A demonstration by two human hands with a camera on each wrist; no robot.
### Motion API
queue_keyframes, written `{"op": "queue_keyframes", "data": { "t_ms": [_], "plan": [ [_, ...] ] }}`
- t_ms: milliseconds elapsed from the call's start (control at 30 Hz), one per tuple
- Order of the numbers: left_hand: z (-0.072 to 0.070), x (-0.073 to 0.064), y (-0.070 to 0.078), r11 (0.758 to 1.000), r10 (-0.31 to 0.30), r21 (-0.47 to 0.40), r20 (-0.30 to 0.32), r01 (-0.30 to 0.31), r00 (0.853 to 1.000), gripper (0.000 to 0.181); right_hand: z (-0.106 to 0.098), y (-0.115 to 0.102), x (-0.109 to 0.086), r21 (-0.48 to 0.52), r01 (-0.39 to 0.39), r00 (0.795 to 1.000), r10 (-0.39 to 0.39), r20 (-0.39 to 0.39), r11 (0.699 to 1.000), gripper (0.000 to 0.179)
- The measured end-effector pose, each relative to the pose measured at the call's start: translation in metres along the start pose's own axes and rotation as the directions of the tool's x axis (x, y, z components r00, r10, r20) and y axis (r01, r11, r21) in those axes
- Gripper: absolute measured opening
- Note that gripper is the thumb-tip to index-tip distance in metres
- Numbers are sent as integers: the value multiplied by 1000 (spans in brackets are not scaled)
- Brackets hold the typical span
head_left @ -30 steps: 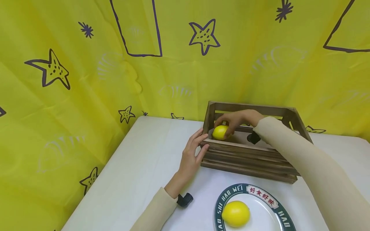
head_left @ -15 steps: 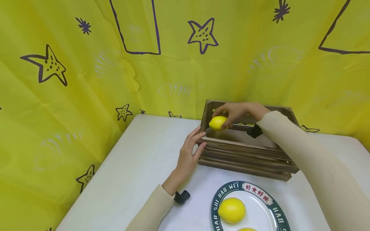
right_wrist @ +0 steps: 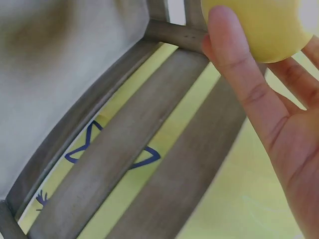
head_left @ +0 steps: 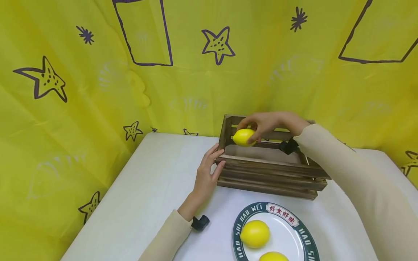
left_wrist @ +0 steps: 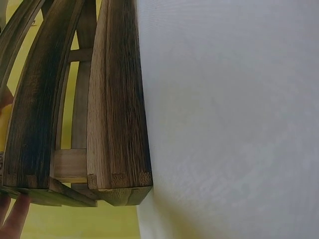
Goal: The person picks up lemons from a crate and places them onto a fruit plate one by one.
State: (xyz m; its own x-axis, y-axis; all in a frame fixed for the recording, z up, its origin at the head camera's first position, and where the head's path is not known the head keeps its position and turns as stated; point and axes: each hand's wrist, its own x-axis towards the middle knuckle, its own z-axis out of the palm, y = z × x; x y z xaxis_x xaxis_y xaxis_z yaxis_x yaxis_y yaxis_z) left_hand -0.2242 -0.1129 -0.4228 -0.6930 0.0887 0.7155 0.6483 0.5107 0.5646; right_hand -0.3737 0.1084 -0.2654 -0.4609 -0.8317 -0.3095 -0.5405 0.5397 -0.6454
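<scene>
In the head view my right hand (head_left: 266, 123) grips a lemon (head_left: 244, 137) between thumb and fingers, above the left part of a brown slatted wooden crate (head_left: 261, 168). The right wrist view has the thumb pressed along the lemon (right_wrist: 269, 30), whose top is cut off by the frame. My left hand (head_left: 206, 175) touches the crate's left front corner with fairly straight fingers, the thumb at the front board. Its fingertips also appear against the crate's end in the left wrist view. Two more lemons lie on a green-rimmed white plate (head_left: 295, 219), one (head_left: 255, 233) wholly visible.
The white table (head_left: 156, 174) carries both crate and plate, the plate standing in front of the crate. A yellow curtain (head_left: 183, 83) with star drawings hangs close behind the crate. Black wrist cameras (head_left: 200, 222) are strapped to the wrists.
My right hand has raised the lemon from low inside the crate to about rim height. The left hand stays at the crate's corner. The view has shifted, bringing a second plate lemon into sight.
</scene>
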Motion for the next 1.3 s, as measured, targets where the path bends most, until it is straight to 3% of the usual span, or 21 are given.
{"op": "queue_keyframes", "data": {
  "t_ms": [300, 600, 900, 1300],
  "plan": [
    [0, -1, 1, 1000, -4, -13, -1, 4, 1000, 38, 1, -21, -24, -10, 30, 999, -30, 28, 999, 58],
    [1, 0, 1, 1000, 16, -9, -16, -16, 1000, 38, 8, -38, -51, -124, 108, 994, -105, 30, 986, 57],
    [-1, -1, 1, 1000, 0, -19, -11, 0, 1000, 37, 30, -53, -86, -116, 152, 988, -149, 35, 982, 57],
    [1, 0, 1, 999, 24, -38, -20, -24, 1000, 38, 65, -51, -127, -128, 240, 970, -241, 7, 962, 53]
  ]
}}
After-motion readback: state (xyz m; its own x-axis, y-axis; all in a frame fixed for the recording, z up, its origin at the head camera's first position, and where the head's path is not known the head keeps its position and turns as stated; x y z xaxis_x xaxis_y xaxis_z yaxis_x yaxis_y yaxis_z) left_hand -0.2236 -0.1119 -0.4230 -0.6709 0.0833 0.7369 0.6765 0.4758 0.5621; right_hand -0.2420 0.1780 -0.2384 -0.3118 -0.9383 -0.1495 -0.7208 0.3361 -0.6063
